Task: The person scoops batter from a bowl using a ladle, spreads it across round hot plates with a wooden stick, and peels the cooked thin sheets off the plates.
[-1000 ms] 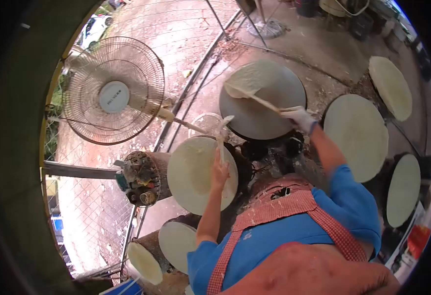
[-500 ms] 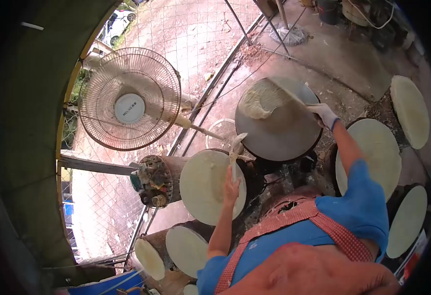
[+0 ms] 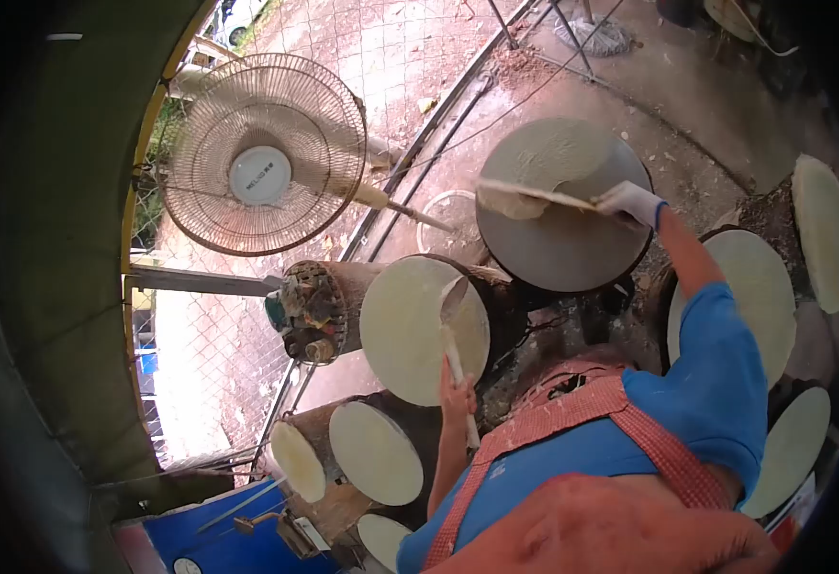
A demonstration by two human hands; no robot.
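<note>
My right hand (image 3: 633,204), in a white glove, grips the end of a long flat batter spreader (image 3: 534,194). The blade lies across the dark round griddle (image 3: 563,258). Pale batter (image 3: 553,148) coats the griddle's far half, and a thicker lump is gathered along the blade's left part. The near half shows bare metal. My left hand (image 3: 456,397) is closed around the handle of a batter-smeared ladle (image 3: 453,301). The ladle's bowl points away from me, over a left griddle covered by a pale round crepe (image 3: 410,330).
More pale crepes lie on griddles at the right (image 3: 740,301) and at the lower left (image 3: 376,454). A standing fan (image 3: 264,163) is at the left, near a wire fence (image 3: 218,383). A blue panel (image 3: 218,521) shows at the bottom left.
The spreader has swung round the griddle to lie nearly level, spreading batter across the far half. My left hand has drawn the ladle back towards me. The view has shifted slightly.
</note>
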